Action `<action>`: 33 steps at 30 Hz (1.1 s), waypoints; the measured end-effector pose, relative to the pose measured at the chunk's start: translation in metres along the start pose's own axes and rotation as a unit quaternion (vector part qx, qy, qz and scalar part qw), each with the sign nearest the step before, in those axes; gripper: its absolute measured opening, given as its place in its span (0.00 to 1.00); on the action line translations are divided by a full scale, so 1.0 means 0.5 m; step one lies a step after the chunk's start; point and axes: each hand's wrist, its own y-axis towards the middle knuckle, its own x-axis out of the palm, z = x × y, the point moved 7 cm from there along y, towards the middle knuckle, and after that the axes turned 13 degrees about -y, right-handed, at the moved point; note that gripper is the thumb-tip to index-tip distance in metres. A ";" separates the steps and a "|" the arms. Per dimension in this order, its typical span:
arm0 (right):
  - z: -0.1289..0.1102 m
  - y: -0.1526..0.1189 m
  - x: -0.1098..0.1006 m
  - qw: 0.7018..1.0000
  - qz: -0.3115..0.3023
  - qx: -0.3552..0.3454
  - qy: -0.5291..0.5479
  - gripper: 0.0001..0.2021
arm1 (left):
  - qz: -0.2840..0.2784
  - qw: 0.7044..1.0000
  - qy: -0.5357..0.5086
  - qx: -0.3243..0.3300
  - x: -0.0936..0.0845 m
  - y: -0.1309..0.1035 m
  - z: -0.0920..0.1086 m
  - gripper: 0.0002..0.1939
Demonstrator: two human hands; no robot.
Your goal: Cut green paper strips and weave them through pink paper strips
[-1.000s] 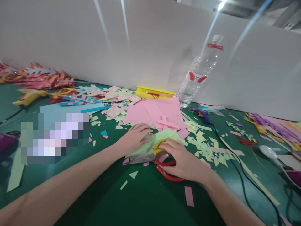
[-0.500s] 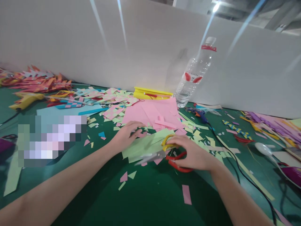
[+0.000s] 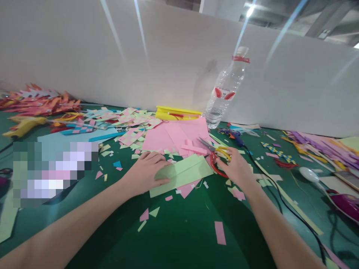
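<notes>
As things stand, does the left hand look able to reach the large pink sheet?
Probably yes: only flat paper scraps seem to lie between the left hand and the pink sheet, though the hand is on the light-green paper.

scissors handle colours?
The scissors have one yellow handle and one red handle, seen in the head view.

A clear, red-ringed plastic bottle (image 3: 226, 84) stood before the far, flat grey panel (image 3: 98, 56); a yellow pistol-shaped glue gun (image 3: 24, 126) lay left, a dark-blue glue gun (image 3: 238, 139) right.
</notes>
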 end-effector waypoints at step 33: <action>-0.127 -0.068 -0.051 0.953 0.051 -0.167 0.248 0.14 | 0.228 0.858 -0.371 -0.273 -0.055 -0.022 -0.075 0.14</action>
